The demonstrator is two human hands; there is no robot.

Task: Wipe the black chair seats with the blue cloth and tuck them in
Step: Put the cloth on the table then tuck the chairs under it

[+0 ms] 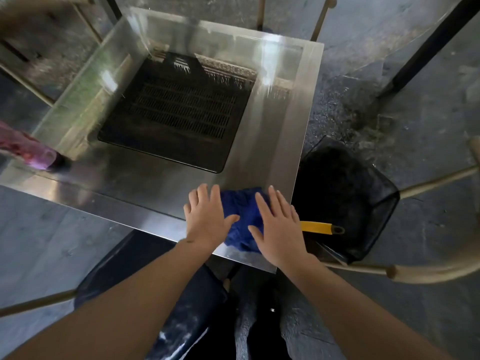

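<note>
One blue cloth (242, 219), bunched up on the near corner of the steel table (280, 120). Two hands on it: left hand (205, 216) lies flat with fingers spread on the cloth's left side, right hand (279, 229) same deal on its right side, no pinching. Just past the cloth's right edge, one yellow handle (319, 227) sticks out over one black chair seat (345, 203). Further up the table from the cloth there's one black grill plate (179, 113).
</note>
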